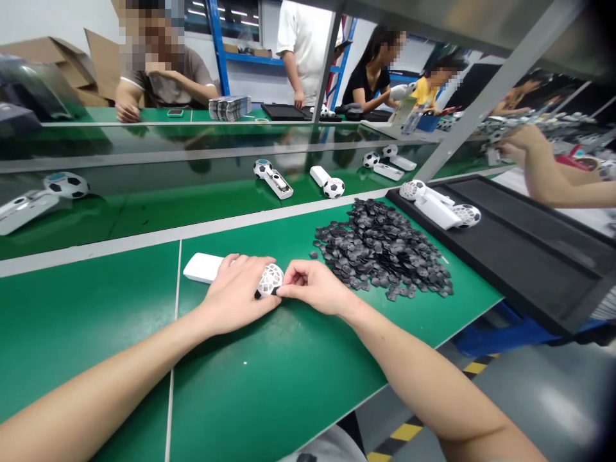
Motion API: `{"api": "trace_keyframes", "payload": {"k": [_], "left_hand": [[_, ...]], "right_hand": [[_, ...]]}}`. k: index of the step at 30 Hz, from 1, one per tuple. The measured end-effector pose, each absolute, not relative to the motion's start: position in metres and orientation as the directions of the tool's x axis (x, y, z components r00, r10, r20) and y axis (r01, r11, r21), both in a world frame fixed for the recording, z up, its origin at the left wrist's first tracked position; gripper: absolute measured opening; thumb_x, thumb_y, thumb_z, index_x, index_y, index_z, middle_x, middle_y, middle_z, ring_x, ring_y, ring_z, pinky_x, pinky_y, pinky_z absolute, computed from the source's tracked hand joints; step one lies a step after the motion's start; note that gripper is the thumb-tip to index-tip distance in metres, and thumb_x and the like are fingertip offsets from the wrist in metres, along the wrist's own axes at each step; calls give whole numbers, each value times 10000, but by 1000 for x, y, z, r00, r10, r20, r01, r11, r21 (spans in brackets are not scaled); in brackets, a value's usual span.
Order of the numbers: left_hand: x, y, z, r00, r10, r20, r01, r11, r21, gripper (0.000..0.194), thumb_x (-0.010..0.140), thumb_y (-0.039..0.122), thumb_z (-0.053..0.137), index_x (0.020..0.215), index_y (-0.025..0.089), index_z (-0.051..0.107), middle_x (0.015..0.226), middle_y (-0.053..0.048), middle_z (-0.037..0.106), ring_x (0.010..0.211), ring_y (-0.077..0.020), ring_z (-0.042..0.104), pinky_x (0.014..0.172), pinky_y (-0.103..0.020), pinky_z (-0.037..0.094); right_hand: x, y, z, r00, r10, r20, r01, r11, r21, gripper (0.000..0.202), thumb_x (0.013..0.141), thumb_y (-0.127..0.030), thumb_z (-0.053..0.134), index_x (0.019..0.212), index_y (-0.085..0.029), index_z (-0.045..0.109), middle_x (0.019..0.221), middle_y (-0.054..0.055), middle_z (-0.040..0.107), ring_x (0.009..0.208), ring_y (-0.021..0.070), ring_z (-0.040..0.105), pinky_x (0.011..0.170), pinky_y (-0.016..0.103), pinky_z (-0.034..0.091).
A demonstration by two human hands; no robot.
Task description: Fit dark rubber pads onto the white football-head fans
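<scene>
My left hand is wrapped over a white handheld fan lying on the green table. Its handle sticks out to the left, and its round head shows a white football-patterned grille with open gaps. A black piece sits on the head's lower edge, by my left thumb. My right hand pinches a small black piece against the head's lower right side; the fingertips partly hide it. Just beyond my right hand lies a heap of small black pieces.
On the green conveyor lie several white fans with black-and-white ball heads. To the right, a black tray carries more fans. A slanted metal post rises beyond the heap. Several people sit or stand across the line.
</scene>
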State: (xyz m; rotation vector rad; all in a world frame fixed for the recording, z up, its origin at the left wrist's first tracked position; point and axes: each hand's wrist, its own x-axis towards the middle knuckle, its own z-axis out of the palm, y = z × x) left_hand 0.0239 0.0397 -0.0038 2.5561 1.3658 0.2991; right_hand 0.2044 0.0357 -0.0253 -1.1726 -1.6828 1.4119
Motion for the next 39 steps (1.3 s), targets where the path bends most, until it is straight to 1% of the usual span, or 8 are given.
{"api": "trace_keyframes", "payload": {"k": [9,13,17,20,23,28,34,39], "left_hand": [[22,40,-4,584,806,96,752,-581,312,442,723,419,523,1109,204,504,1052,-49,598,974,-257,500,919,-448,317],[21,44,-7,582,798,158,754,-602,262,528,708,536,534,1103,187,516,1048,-70,608,974,-281,521,938,-469,314],[16,55,-6,681,720,132,680,-689,249,576,695,598,533,1108,196,520,1082,-76,603,1003,-286,525,991,-508,266],[13,53,-3,738,673,47,643,-723,253,575,702,559,554,1176,241,479,1253,-74,504,1201,-332,369,1030,-591,127],[17,37,-8,595,802,43,763,-581,284,648,717,544,555,1276,268,378,1406,-85,317,1307,-387,130,982,-668,130],[21,27,-18,520,844,128,720,-515,466,542,769,425,534,1244,203,395,1334,-86,413,1340,-311,56,1041,-522,240],[9,43,-7,688,725,40,601,-599,529,584,719,294,568,1260,202,371,1415,-99,278,1344,-302,67,1052,-504,230],[4,47,-5,715,699,18,573,-600,559,559,709,268,582,1234,217,398,1442,-95,214,1348,-285,56,1067,-479,200]], "right_hand": [[210,45,-21,-341,940,-7,367,126,-922,165,696,-293,649,682,-163,549,635,-26,557,585,90,488,555,214,392],[238,65,-21,-24,978,207,714,162,-681,104,773,-276,569,753,-181,607,747,18,594,689,124,519,673,263,415],[255,73,-26,-9,979,204,908,93,-409,155,757,-327,606,850,-219,669,879,58,609,852,184,519,746,298,407],[252,71,-28,-78,984,158,957,119,-265,184,792,-337,569,914,-248,674,924,58,618,901,205,515,746,300,411],[240,65,-28,-104,983,152,976,130,-175,198,826,-310,522,913,-222,677,942,85,622,927,228,514,734,311,416],[217,55,-25,-135,981,137,984,148,-94,232,848,-226,471,870,-103,666,937,187,607,894,266,554,745,370,412],[217,51,-20,-197,970,141,960,220,-173,262,851,-110,393,899,-111,650,892,154,641,829,213,607,746,322,431],[224,43,-19,-339,914,224,619,396,-678,243,830,-201,472,1040,-180,592,917,34,645,775,113,586,728,237,462]]}}
